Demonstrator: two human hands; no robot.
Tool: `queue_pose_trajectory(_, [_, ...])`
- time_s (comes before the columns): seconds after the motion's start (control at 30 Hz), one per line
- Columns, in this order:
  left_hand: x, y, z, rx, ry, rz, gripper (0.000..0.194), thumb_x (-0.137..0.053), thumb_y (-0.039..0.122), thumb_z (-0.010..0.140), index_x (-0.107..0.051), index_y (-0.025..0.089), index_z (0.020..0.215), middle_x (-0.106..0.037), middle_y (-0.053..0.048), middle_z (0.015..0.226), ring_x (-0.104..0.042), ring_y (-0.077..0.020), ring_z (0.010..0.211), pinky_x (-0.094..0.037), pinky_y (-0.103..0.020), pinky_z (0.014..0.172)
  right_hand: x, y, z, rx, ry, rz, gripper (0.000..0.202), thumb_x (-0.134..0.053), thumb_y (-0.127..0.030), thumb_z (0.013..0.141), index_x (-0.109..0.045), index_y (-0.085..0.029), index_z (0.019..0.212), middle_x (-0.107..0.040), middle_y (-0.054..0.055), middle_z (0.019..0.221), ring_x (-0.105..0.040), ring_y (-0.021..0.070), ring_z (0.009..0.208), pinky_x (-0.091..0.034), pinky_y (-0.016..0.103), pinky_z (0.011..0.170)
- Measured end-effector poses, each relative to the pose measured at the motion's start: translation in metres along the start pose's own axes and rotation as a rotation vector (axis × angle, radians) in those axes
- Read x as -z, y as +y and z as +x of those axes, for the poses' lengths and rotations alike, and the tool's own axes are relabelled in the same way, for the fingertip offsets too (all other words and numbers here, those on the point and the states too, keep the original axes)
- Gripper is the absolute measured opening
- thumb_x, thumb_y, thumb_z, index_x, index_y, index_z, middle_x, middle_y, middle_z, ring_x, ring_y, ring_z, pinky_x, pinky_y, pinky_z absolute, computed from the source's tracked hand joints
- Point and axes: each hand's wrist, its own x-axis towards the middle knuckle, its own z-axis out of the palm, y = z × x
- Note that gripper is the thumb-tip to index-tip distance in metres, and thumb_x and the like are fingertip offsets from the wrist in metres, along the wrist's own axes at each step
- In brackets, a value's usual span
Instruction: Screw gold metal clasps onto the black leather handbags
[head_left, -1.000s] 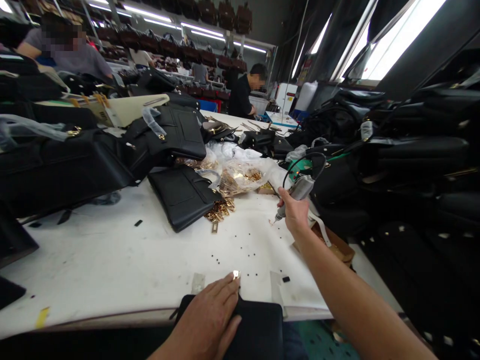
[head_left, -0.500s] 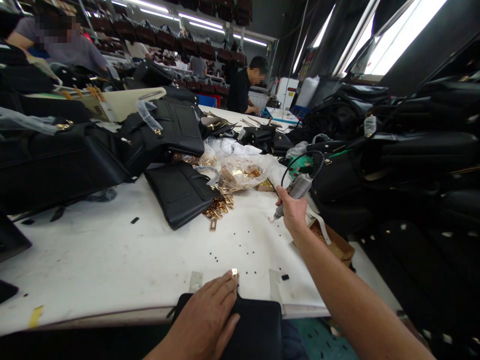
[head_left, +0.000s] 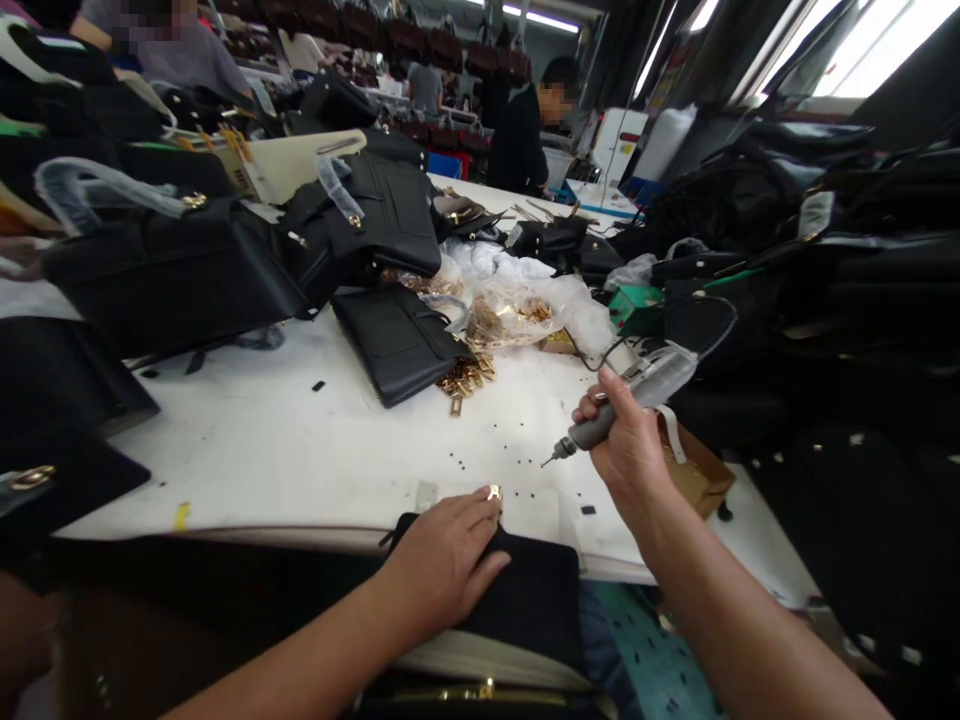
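My left hand (head_left: 450,555) lies flat over a black leather bag flap (head_left: 544,590) at the near table edge, thumb spread. Its fingertips touch a small gold metal plate (head_left: 494,493) on the flap's strap. In my right hand (head_left: 630,435), closed around its grey body, is a rotary tool (head_left: 594,428). The thin bit points left and down above the table, apart from the gold plate. A cord runs from the back of the tool. Below the flap, the bag's gold-trimmed opening (head_left: 487,690) shows at the bottom edge.
A pile of gold hardware (head_left: 469,375) lies beside a black bag (head_left: 401,340) on the white table (head_left: 285,460). Behind it is a clear plastic bag (head_left: 510,310) of gold parts. A cardboard box (head_left: 701,475) stands right; black bags crowd both sides. Co-workers are beyond.
My right hand has brought the rotary tool round so its bit shows clearly, pointing left. My left hand stays on the flap by the gold plate. The camera view has shifted.
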Motion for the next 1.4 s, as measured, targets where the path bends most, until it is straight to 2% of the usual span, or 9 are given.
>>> queue_pose_trajectory(0.17, [-0.003, -0.001, 0.001, 0.019, 0.0, -0.057, 0.034, -0.062, 0.041, 0.096, -0.069, 0.012, 0.113, -0.07, -0.015, 0.126, -0.062, -0.0304, 0.125, -0.055, -0.046, 0.103, -0.001, 0.008, -0.054, -0.198, -0.023, 0.107, 0.041, -0.088, -0.036, 0.07, -0.051, -0.02, 0.075, -0.045, -0.009, 0.064, -0.042, 0.0057, 0.051, -0.045, 0.02, 0.05])
queue_pose_trajectory(0.3, [-0.003, -0.001, 0.001, 0.007, -0.004, -0.078, 0.033, -0.06, 0.043, 0.097, -0.07, 0.013, 0.107, -0.072, -0.013, 0.122, -0.062, -0.0294, 0.126, -0.055, -0.044, 0.102, 0.0, 0.02, -0.072, -0.228, -0.012, 0.098, 0.041, -0.087, -0.037, 0.071, -0.051, -0.02, 0.076, -0.046, -0.008, 0.065, -0.043, 0.0065, 0.052, -0.045, 0.021, 0.051])
queue_pose_trajectory(0.47, [-0.005, -0.002, 0.001, -0.003, -0.007, -0.069, 0.032, -0.06, 0.043, 0.098, -0.07, 0.014, 0.108, -0.072, -0.012, 0.121, -0.062, -0.0285, 0.126, -0.054, -0.043, 0.103, -0.003, 0.028, -0.076, -0.23, 0.014, 0.104, 0.041, -0.088, -0.037, 0.07, -0.051, -0.02, 0.077, -0.046, -0.008, 0.065, -0.043, 0.0065, 0.052, -0.044, 0.02, 0.051])
queue_pose_trajectory(0.73, [-0.005, -0.002, 0.002, -0.006, -0.002, -0.068, 0.024, -0.056, 0.034, 0.101, -0.069, 0.015, 0.108, -0.073, -0.011, 0.116, -0.062, -0.025, 0.126, -0.053, -0.041, 0.105, -0.008, 0.035, -0.077, -0.236, -0.004, 0.11, 0.039, -0.087, -0.037, 0.072, -0.052, -0.02, 0.077, -0.043, -0.008, 0.066, -0.041, 0.0063, 0.052, -0.044, 0.02, 0.05])
queue_pose_trajectory(1.07, [-0.005, -0.001, 0.004, -0.012, -0.001, -0.051, 0.022, -0.054, 0.029, 0.101, -0.069, 0.013, 0.105, -0.073, -0.011, 0.115, -0.063, -0.0258, 0.124, -0.054, -0.041, 0.104, -0.013, 0.029, -0.078, -0.213, 0.008, 0.113, 0.04, -0.088, -0.036, 0.07, -0.052, -0.02, 0.075, -0.044, -0.009, 0.065, -0.042, 0.0057, 0.051, -0.043, 0.02, 0.05])
queue_pose_trajectory(1.4, [-0.004, -0.001, 0.003, -0.006, -0.014, -0.063, 0.023, -0.053, 0.028, 0.102, -0.069, 0.013, 0.111, -0.073, -0.011, 0.117, -0.062, -0.0251, 0.126, -0.054, -0.042, 0.104, -0.017, 0.03, -0.084, -0.166, -0.059, 0.048, 0.039, -0.084, -0.039, 0.074, -0.051, -0.02, 0.075, -0.044, -0.008, 0.066, -0.043, 0.0065, 0.052, -0.044, 0.021, 0.051])
